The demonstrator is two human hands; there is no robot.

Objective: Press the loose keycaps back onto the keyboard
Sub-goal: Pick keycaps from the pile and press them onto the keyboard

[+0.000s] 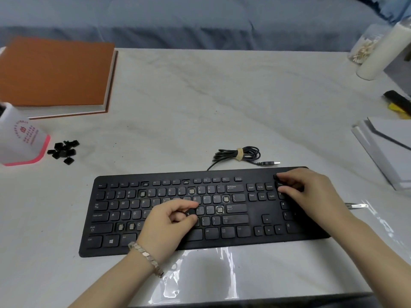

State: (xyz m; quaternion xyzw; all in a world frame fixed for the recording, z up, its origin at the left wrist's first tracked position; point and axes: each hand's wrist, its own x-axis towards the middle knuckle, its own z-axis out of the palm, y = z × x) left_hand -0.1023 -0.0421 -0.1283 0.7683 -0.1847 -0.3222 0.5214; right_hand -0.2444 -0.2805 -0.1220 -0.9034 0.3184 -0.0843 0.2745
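Observation:
A black keyboard lies on the white table, with several bare sockets where keycaps are off, such as one in the number row and two in the bottom letter row. My left hand is over the middle letter rows and pinches a black keycap marked X between thumb and forefinger. My right hand rests on the numpad at the keyboard's right end with fingers curled; what is under its fingertips is hidden. A pile of several loose black keycaps lies on the table at the left.
An orange book lies at the back left, with a white and pink cup in front of it. The keyboard's coiled cable lies behind the keyboard. White books and jars stand at the right.

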